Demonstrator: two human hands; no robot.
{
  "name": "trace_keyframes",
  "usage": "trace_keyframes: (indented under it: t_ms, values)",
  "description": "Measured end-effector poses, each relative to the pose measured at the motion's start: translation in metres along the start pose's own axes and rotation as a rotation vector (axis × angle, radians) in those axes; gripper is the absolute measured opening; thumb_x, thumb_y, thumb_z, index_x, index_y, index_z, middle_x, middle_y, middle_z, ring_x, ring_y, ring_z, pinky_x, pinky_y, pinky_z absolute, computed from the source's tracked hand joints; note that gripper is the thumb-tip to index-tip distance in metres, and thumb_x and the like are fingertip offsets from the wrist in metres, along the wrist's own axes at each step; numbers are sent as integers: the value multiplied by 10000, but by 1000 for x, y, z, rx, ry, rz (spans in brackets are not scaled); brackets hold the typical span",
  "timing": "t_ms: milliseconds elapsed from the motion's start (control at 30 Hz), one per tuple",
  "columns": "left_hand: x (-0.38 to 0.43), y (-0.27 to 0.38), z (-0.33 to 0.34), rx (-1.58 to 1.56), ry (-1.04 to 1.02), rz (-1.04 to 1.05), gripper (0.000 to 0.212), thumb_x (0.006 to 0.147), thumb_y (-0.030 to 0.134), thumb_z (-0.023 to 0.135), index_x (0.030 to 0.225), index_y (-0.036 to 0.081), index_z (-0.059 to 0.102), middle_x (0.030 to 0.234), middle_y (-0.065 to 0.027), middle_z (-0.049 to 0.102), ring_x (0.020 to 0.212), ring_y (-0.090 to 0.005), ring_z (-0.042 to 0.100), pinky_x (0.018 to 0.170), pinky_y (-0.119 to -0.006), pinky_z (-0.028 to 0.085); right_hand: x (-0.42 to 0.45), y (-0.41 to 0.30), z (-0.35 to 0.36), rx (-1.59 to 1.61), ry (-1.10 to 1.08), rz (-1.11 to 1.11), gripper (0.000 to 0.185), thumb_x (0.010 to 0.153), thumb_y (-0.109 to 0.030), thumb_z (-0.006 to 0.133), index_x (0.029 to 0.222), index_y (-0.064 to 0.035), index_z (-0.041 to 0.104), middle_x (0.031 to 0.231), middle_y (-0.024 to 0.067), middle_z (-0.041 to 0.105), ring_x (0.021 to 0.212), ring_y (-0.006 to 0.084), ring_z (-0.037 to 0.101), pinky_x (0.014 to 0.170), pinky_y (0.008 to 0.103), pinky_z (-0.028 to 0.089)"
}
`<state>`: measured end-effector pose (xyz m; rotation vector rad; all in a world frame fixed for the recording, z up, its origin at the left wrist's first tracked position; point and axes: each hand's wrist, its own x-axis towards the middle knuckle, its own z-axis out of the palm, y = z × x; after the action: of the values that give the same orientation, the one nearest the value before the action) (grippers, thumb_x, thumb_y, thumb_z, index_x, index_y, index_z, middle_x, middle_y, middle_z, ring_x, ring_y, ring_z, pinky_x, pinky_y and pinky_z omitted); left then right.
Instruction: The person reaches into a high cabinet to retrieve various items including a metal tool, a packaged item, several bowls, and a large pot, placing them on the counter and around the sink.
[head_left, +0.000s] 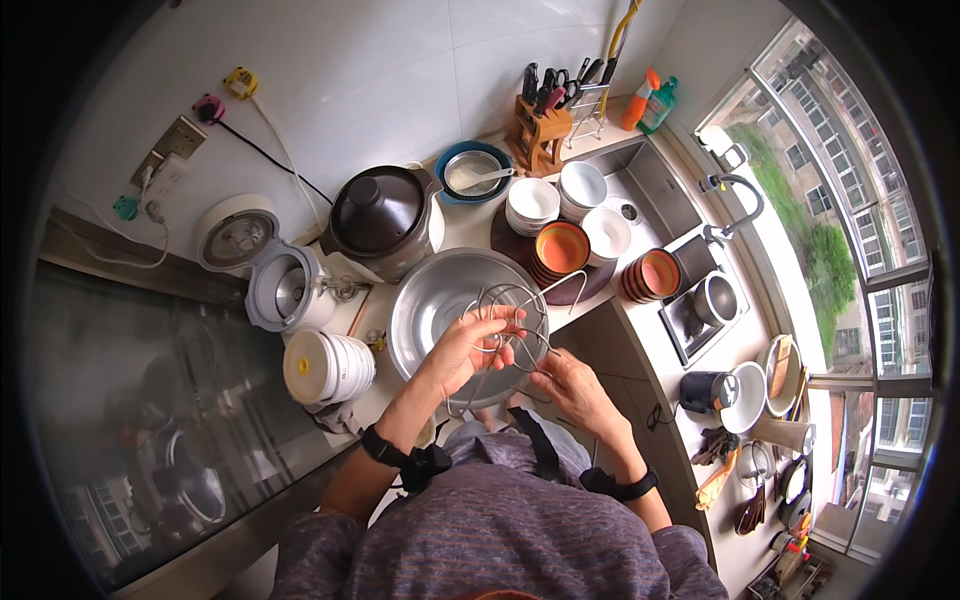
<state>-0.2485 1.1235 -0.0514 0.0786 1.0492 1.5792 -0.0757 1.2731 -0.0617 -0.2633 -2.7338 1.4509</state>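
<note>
Both hands hold a tangle of bent metal wire racks or hooks above a large stainless steel basin. My left hand grips the wire loops near its fingertips, over the basin's middle. My right hand holds the wire's lower right part beside the basin's rim. One long hooked end sticks out towards the upper right, over the edge of a dark round board. How many wire pieces there are, I cannot tell.
Behind the basin stands a lidded clay pot. White bowls and orange bowls are stacked on the round board. A knife block is near the sink. A rice cooker and stacked white tubs stand at left.
</note>
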Motion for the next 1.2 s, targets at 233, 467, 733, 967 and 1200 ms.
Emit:
trace_keyframes:
  t_ms: [233,467,733,967,1200]
  values:
    - [-1,-2,-8,43,35,-9,277,945,188,545,1185,53,577,1033,-83,641,689,-122,613,584,-244,484,-6,-22,-4,3,23,229,177,897,-175,640,866,-18,564,618,120,572,548,301,587,531,383,458]
    - [-10,-9,-16,27,58,36,282,944,159,549,1206,55,534,1085,-111,641,712,-154,641,609,-266,507,-4,-19,-8,-220,85,34,125,854,-187,671,884,-80,614,709,94,635,596,280,629,530,374,477]
    - [-28,-5,-18,1,-47,32,237,889,37,608,1114,19,538,1105,-137,650,751,-116,646,690,-226,512,0,-15,-17,-380,161,-27,323,780,-173,737,1084,-136,635,625,35,567,532,198,581,500,325,445]
    - [-31,6,-29,208,-112,-7,244,899,78,609,1123,-6,564,1032,-113,683,609,-52,569,566,-184,479,19,-27,-19,-314,195,130,308,767,-160,736,1045,-76,635,686,51,516,584,212,543,539,362,424]
    - [-39,12,-28,217,24,124,331,889,56,628,1202,-28,561,1043,-102,657,622,-41,551,577,-167,463,21,-22,-25,-291,22,72,287,898,-242,632,780,16,590,702,158,597,615,307,584,585,412,450]
